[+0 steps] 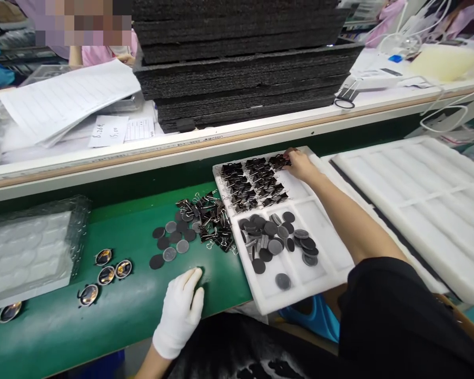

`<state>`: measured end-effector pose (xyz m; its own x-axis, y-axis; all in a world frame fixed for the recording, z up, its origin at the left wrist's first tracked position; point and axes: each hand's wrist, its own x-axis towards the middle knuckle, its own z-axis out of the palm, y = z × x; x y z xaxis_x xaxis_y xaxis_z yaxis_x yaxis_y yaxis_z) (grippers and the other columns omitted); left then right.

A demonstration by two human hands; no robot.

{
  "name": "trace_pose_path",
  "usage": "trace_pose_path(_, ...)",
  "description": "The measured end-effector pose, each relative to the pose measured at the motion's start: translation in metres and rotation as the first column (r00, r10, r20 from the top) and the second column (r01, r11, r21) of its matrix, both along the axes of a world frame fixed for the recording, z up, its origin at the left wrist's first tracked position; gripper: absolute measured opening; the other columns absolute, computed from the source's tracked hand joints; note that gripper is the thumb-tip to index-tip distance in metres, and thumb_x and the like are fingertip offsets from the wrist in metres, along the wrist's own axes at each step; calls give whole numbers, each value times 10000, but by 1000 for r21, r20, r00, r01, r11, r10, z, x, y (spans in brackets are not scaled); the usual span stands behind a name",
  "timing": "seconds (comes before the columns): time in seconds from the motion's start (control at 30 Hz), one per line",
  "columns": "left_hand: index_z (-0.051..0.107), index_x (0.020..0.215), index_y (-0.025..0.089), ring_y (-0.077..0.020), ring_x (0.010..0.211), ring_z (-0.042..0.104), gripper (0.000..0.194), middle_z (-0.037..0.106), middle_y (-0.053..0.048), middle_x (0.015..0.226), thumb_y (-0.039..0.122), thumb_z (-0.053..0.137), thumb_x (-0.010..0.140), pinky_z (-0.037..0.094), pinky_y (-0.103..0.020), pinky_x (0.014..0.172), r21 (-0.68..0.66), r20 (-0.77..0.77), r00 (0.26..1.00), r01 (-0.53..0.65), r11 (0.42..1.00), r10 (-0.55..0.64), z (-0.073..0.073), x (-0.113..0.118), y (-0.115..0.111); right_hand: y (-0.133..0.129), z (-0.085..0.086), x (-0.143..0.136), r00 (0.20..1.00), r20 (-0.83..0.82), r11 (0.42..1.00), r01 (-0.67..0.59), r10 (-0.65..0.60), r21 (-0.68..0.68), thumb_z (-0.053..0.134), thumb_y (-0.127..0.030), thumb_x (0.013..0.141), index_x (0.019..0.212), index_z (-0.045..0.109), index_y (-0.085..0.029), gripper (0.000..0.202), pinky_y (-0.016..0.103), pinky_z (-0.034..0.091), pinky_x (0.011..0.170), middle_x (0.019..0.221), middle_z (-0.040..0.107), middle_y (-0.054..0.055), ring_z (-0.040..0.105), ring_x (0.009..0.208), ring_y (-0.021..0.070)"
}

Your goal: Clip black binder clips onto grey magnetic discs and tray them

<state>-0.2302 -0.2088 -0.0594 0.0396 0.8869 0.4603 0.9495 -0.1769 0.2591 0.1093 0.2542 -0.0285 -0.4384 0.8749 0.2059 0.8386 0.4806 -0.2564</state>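
Note:
My right hand (pixel 299 164), bare, reaches to the far side of a white foam tray (pixel 260 305). Its fingers are closed on a black binder clip (pixel 282 160) at the end of the rows; the fingertips partly hide it. Black binder clips (pixel 237 181) stand in rows in the tray's far part. Round grey and black discs (pixel 275 246) lie loose in the near compartments. My left hand (pixel 180 308), in a white glove, rests on the green tabletop (pixel 130 321) near the front edge, fingers stretched out and holding nothing.
A loose heap of binder clips (pixel 215 218) and several flat discs (pixel 169 254) lie left of the tray. Round watch-like pieces (pixel 106 275) and clear plastic trays (pixel 35 247) are farther left. Black foam sheets (pixel 240 73) stack behind the ledge. Another foam tray (pixel 426 195) lies right.

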Motion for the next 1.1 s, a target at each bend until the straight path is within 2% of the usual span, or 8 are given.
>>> trace_pose_path(0.13, 582, 1363, 204, -276, 1128, 693, 422, 707, -136, 1245, 187, 547, 943, 577, -430, 958, 38, -19, 998, -63, 997, 64, 2, -28, -10, -42, 17, 5, 989, -102, 989, 115, -105, 97, 601, -184, 881, 1277, 587, -61, 415, 491, 426, 1038, 1314, 571, 321, 515, 1284, 370)
trace_pose_path(0.23, 603, 1331, 152, -314, 1194, 652, 417, 677, -184, 1257, 212, 607, 918, 529, -465, 1028, 124, -92, 954, -274, 954, 286, 10, -76, -23, -90, 16, 29, 977, -178, 990, 131, -119, 58, 570, -432, 932, 1140, 665, -152, 360, 506, 483, 852, 1043, 683, 299, 659, 1010, 334)
trace_pose_path(0.33, 640, 1264, 114, -345, 1200, 617, 464, 650, -207, 1247, 368, 693, 880, 492, -475, 1042, 110, -150, 799, -571, 813, 582, 27, -127, -39, -133, -15, 59, 994, -110, 958, -29, -3, -286, 636, -841, 678, 881, 715, -306, 578, 505, 440, 567, 839, 711, 243, 655, 596, 270)
trace_pose_path(0.43, 662, 1254, 161, -348, 1127, 614, 641, 647, -169, 1234, 573, 761, 773, 474, -461, 977, -115, -270, 704, -701, 704, 657, 45, -160, -48, -164, -50, 70, 993, -101, 948, -92, 63, -304, 517, -942, 607, 966, 744, -357, 722, 528, 483, 580, 982, 692, 248, 674, 618, 306)
trace_pose_path(0.6, 637, 1370, 285, -385, 1228, 536, 762, 594, -143, 1372, 652, 778, 718, 381, -489, 984, -299, -406, 773, -616, 728, 487, 57, -175, -27, -187, -59, 58, 991, 46, 981, -120, 128, -151, 473, -617, 833, 1244, 703, -282, 578, 484, 550, 651, 1170, 679, 157, 638, 593, 256)
trace_pose_path(0.77, 721, 1218, 273, -362, 1156, 565, 525, 682, -126, 1245, 630, 694, 834, 352, -498, 958, -452, -445, 872, -416, 789, 205, 59, -186, 2, -183, -45, 47, 976, 67, 963, -193, 209, -189, 528, -318, 919, 1368, 671, -178, 491, 419, 549, 874, 1373, 656, 188, 690, 1064, 318)
trace_pose_path(0.93, 737, 1029, 201, -358, 1073, 621, 458, 731, -121, 1093, 586, 765, 782, 385, -486, 930, -386, -431, 881, -377, 842, 197, 68, -180, 6, -185, -21, 35, 996, 88, 965, 7, 17, -263, 779, -201, 849, 1181, 784, -148, 336, 347, 513, 724, 1089, 723, 162, 624, 689, 169)
trace_pose_path(1.1, 704, 1102, 180, -279, 894, 700, 455, 767, -94, 990, 534, 753, 820, 479, -386, 839, -227, -273, 932, -304, 925, 239, 77, -142, 9, -228, 22, 6, 955, -209, 978, 209, -209, -24, 764, -262, 870, 952, 791, -164, 131, 361, 504, 762, 1018, 726, 166, 642, 693, 141)
